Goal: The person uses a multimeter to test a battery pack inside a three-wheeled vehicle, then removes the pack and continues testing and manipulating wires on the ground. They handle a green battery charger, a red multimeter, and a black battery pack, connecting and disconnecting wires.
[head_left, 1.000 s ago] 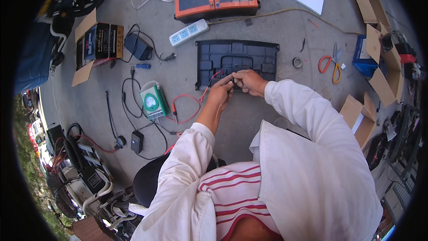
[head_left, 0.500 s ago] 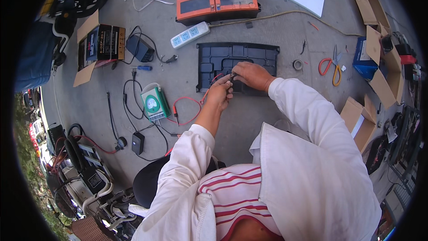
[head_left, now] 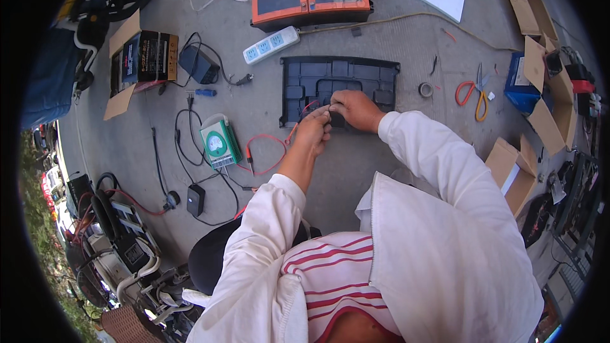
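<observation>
My left hand (head_left: 311, 130) and my right hand (head_left: 357, 111) meet fingertip to fingertip over the near edge of a black plastic tray-like cover (head_left: 338, 71). Both are closed in a pinch. What lies between the fingers is small and mostly hidden. A thin red wire (head_left: 309, 106) curves beside my left fingers, over the cover. Left of my left forearm stands a green and white battery tester with a dial (head_left: 219, 143). Its red lead (head_left: 279, 140) loops across the ground toward my left hand, and a red probe (head_left: 250, 152) lies nearby.
Ahead lie an orange and black battery case (head_left: 279, 3) and a white power strip (head_left: 272, 46). To the right are scissors (head_left: 481, 105), a tape roll (head_left: 425, 89) and open cartons (head_left: 546, 114). Chargers with cables (head_left: 199, 65), a blue screwdriver (head_left: 205, 93) and a box (head_left: 143, 60) lie left.
My hands stay together in nearly the same place, with the right fingers shifted slightly. The whole view has moved a little; the things on the ground appear otherwise unchanged.
</observation>
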Available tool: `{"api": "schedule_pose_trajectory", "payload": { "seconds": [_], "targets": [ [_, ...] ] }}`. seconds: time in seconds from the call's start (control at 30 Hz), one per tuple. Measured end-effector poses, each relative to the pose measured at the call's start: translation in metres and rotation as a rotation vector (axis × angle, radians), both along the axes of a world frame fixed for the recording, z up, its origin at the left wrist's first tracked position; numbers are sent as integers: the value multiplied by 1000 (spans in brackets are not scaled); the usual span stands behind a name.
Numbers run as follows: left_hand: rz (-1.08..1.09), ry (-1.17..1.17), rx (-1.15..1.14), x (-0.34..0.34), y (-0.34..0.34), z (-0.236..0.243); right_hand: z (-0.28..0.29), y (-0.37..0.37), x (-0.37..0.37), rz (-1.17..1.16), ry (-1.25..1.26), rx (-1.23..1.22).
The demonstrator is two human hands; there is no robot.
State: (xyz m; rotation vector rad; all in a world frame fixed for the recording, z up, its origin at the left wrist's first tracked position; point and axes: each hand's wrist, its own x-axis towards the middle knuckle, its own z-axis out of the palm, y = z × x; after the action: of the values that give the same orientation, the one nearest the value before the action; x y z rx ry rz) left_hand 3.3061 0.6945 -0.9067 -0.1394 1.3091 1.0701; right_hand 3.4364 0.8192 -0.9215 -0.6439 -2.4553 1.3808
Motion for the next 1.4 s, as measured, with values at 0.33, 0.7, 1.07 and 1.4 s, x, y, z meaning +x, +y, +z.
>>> {"api": "schedule_pose_trajectory", "payload": {
  "seconds": [0.33, 0.7, 1.07, 1.4],
  "targets": [
    [-320, 533, 153, 3, -18, -32, -4, 15, 8, -44, -268, -868],
    [-258, 437, 130, 9, -8, 6, -17, 18, 35, -247, -311, -866],
    [-103, 295, -29, 9, -17, -12, -35, 30, 66, -447, -262, -819],
    [-95, 325, -23, 20, -14, -23, -27, 41, 79, -465, -256, -881]
  ]
}}
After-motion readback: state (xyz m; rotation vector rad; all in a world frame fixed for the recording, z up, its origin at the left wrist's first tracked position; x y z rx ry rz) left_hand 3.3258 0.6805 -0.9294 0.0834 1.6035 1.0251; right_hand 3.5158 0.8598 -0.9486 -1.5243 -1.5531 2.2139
